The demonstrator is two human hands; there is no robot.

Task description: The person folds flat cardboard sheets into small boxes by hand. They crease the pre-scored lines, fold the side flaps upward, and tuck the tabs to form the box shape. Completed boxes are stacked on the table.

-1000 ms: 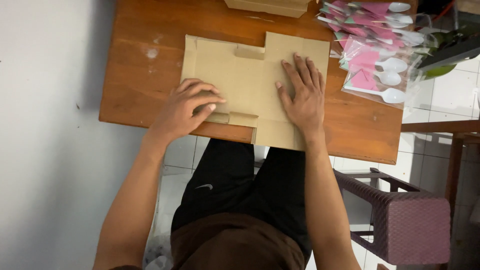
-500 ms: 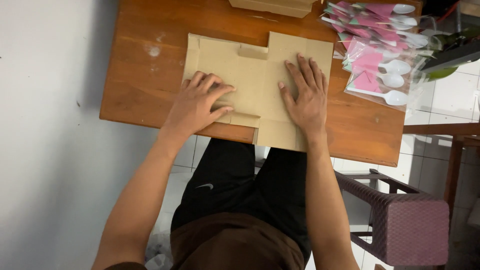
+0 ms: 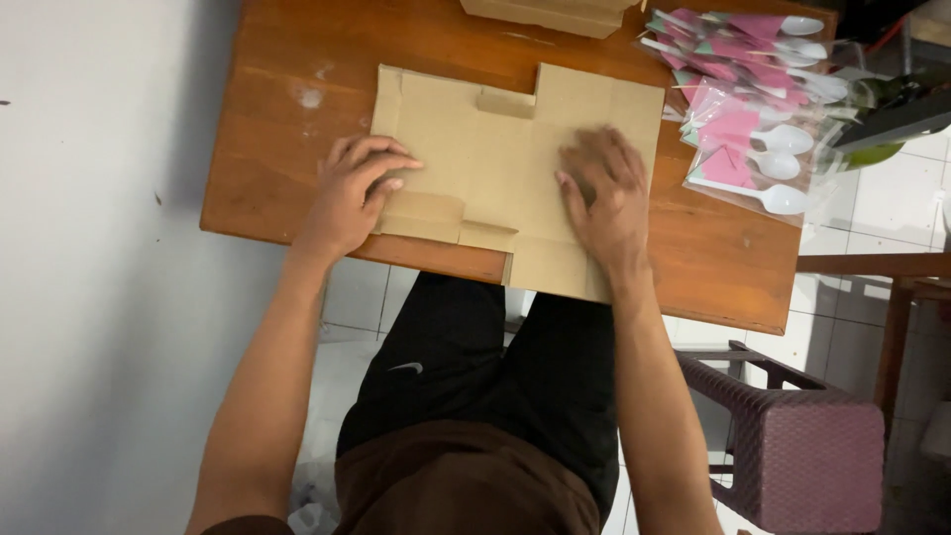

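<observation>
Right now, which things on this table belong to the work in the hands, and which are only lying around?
In the work:
- flat cardboard sheet, lying on the wooden table
- left hand, at its left edge
- right hand, flat on its right part

Lying about:
- packets of white plastic spoons with pink napkins
- cardboard box at the far edge
- purple woven stool

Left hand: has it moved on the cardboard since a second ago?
Yes. The left hand has slid left across the flat cardboard blank to its left edge, away from the right hand, which stays pressing the right half.
</observation>
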